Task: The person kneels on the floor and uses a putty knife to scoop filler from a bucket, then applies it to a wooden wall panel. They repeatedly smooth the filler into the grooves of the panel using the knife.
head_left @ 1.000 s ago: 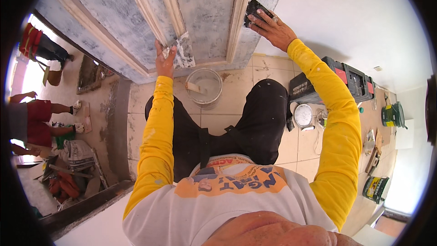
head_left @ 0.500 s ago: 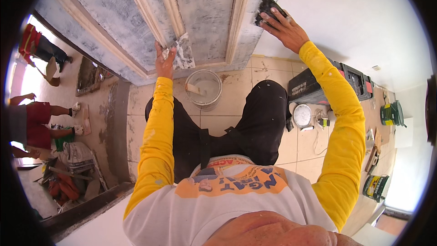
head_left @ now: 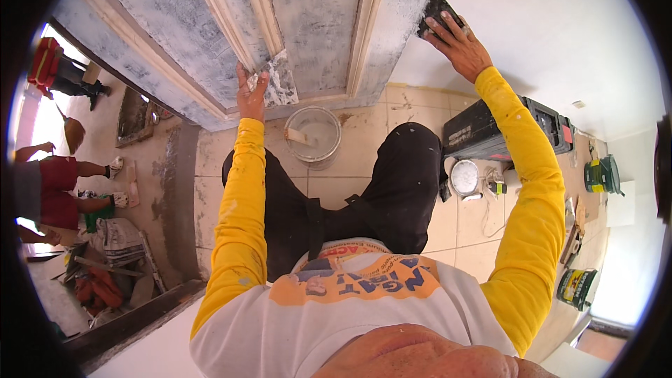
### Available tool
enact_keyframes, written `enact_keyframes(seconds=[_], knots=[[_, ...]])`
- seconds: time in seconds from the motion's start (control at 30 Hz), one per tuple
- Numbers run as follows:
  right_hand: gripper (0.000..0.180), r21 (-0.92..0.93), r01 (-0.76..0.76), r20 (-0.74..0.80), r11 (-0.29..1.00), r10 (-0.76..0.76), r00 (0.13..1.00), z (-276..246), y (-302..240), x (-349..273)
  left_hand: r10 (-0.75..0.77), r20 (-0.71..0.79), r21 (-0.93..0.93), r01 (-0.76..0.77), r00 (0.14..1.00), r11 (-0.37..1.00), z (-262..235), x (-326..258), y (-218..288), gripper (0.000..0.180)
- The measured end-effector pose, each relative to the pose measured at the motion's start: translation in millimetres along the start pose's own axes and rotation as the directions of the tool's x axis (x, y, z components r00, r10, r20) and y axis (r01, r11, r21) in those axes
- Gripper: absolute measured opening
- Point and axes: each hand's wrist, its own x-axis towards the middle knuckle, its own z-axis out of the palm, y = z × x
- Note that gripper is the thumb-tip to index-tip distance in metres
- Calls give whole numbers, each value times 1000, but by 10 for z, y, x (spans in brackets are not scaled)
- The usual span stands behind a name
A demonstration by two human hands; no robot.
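Observation:
In front of me stands a panelled door (head_left: 318, 21), patchy grey and white, with raised beige mouldings. My left hand (head_left: 250, 94) is closed on a flat putty plate (head_left: 282, 82) smeared with white paste, close to the lower ends of the mouldings. Farther right, my right hand (head_left: 460, 47) grips a black putty spreader (head_left: 437, 15) with whitish smears. The spreader is just beyond the door's right edge, in front of the white wall; whether it touches the door edge I cannot tell. Below the door, between my knees, sits a bucket (head_left: 337, 141) with a pale stick in it.
A black toolbox (head_left: 467, 131) stands on the tiles at right, beside a small tub (head_left: 465, 177) of white material. Green buckets (head_left: 578, 288) are farther right. Through the opening at left are other people, a broom (head_left: 74, 133) and piled sacks (head_left: 122, 239).
My right hand and the black spreader have moved right, off the door's face to beyond its edge. My left hand has barely shifted. A broom has swung at far left.

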Motion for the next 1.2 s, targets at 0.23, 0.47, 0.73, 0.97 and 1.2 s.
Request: enact_keyframes(seconds=[0.23, 0.47, 0.73, 0.97, 1.2], knots=[[69, -120, 48, -129, 992, -63, 990, -251, -49, 299, -13, 64, -21, 15, 998, 1000, 9, -12, 28, 106], [85, -74, 99, -228, 992, -114, 967, -260, 26, 642, 9, 40, -48, -7, 999, 999, 0, -16, 28, 101], [81, -137, -12, -84, 991, 0, 997, -129, 282, 118, -11, 57, 14, 10, 998, 1000, -31, 13, -13, 104], [85, -159, 9, -172, 987, -37, 984, -366, 299, 288, -12, 62, -62, 15, 998, 998, -15, 13, -15, 103], [85, -122, 103, -267, 987, -132, 955, -592, 438, 732, -22, 73, -27, 24, 997, 999, -14, 1, 27, 107]])
